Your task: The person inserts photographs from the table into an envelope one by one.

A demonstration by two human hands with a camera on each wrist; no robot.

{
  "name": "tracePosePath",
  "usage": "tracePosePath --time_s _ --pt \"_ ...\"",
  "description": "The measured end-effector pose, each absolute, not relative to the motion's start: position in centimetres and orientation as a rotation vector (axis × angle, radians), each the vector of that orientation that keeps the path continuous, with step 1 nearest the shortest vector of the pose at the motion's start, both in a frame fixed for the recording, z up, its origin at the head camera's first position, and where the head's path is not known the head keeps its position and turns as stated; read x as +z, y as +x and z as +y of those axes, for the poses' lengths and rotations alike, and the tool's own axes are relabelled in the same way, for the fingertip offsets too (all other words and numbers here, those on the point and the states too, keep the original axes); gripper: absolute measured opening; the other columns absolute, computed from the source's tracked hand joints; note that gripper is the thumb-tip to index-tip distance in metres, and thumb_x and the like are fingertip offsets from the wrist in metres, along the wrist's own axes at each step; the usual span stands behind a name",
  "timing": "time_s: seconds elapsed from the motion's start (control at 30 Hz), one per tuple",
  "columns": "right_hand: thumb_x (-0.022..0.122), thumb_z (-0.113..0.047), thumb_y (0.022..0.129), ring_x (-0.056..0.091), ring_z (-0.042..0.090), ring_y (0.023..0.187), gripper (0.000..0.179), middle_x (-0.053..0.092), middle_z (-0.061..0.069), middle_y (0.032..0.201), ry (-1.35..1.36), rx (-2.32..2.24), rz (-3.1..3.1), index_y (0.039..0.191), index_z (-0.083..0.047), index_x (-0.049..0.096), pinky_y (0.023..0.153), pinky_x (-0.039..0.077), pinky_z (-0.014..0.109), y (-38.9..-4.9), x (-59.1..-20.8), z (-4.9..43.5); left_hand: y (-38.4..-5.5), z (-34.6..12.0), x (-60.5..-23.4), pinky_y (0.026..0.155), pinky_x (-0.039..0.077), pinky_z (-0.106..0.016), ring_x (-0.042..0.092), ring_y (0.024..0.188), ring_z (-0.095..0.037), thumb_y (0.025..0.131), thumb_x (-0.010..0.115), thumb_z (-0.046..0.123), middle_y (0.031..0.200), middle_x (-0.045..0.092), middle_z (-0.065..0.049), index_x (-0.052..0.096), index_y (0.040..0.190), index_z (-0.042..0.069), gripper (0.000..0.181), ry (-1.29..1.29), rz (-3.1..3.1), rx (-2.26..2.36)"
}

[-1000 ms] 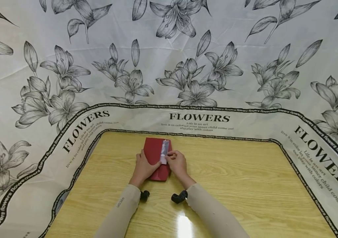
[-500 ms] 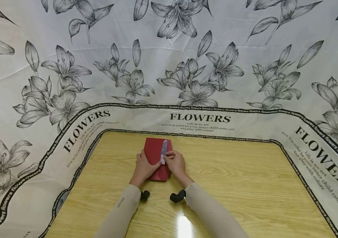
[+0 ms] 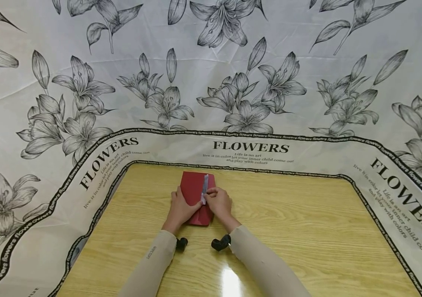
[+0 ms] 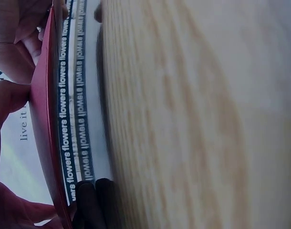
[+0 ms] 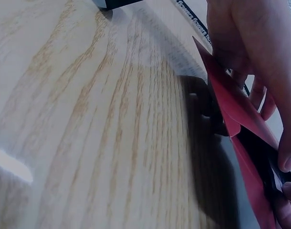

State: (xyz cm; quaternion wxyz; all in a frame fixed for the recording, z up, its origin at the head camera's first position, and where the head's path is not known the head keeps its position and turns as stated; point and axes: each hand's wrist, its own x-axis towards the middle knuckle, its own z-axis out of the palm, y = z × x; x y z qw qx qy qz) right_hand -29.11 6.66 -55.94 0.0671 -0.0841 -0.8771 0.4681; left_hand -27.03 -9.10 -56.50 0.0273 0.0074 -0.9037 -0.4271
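Note:
A red paper envelope (image 3: 194, 185) is held slightly raised over the wooden table, its opening facing right. My left hand (image 3: 180, 209) grips its left side and lower part; in the left wrist view the thumb (image 4: 14, 95) presses one face and the fingers lie on the other. A thin picture card (image 3: 205, 183), grey with a whitish end, stands at the opening as a narrow strip. My right hand (image 3: 220, 203) pinches this card at its right edge. In the right wrist view the card's dark side (image 5: 260, 152) shows inside the envelope's mouth, with right fingertips (image 5: 289, 193) close by.
A wood-grain table (image 3: 300, 231) extends round the hands. A white cloth (image 3: 248, 99) printed with flowers and lettering rises behind and at both sides. Black wrist cameras (image 3: 220, 243) sit under the sleeves.
The visible strip of the picture card has become narrower, its right edge moving left toward the envelope. My right hand has shifted slightly left with it. The left hand keeps its grip.

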Motion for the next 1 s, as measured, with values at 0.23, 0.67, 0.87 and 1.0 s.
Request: tracePosePath --time_s 0.23,0.67,0.87,1.0 --pt "0.082 -0.019 0.096 0.075 0.025 0.084 0.015 0.08 0.003 0.086 -0.221 1.417 -2.628 0.107 -0.008 0.082 0.113 0.038 0.055 -29.1 -55.9 6.5 -26.9 -9.0 -56.4 0.102 0.052 -0.06 0.054 0.118 -0.045 0.09 0.084 0.044 0.142 0.039 -0.033 0.02 0.165 -0.007 0.111 0.018 -2.778 -1.324" --pt "0.082 -0.02 0.097 0.076 0.025 0.086 0.016 0.08 0.003 0.088 -0.176 1.428 -2.594 0.108 -0.008 0.084 0.113 0.036 0.056 -29.2 -56.8 6.5 -26.8 -8.9 -56.3 0.104 0.051 -0.061 0.052 0.124 -0.047 0.092 0.083 0.045 0.148 0.036 -0.034 0.02 0.165 -0.007 0.11 0.028 -2.795 -1.302" --pt "0.082 -0.019 0.096 0.075 0.026 0.088 0.016 0.08 0.004 0.089 -0.148 1.385 -2.59 0.107 -0.008 0.084 0.106 0.039 0.056 -29.1 -57.1 6.6 -26.9 -8.9 -56.4 0.103 0.051 -0.061 0.052 0.124 -0.047 0.09 0.084 0.047 0.147 0.037 -0.034 0.02 0.166 -0.007 0.112 0.032 -2.791 -1.299" --pt "0.081 -0.02 0.097 0.075 0.027 0.088 0.017 0.08 0.005 0.089 -0.135 1.388 -2.577 0.109 -0.008 0.084 0.104 0.04 0.056 -29.0 -57.2 6.6 -27.0 -8.8 -56.4 0.104 0.051 -0.06 0.052 0.125 -0.047 0.09 0.084 0.046 0.148 0.037 -0.034 0.02 0.166 -0.007 0.112 0.043 -2.794 -1.287"
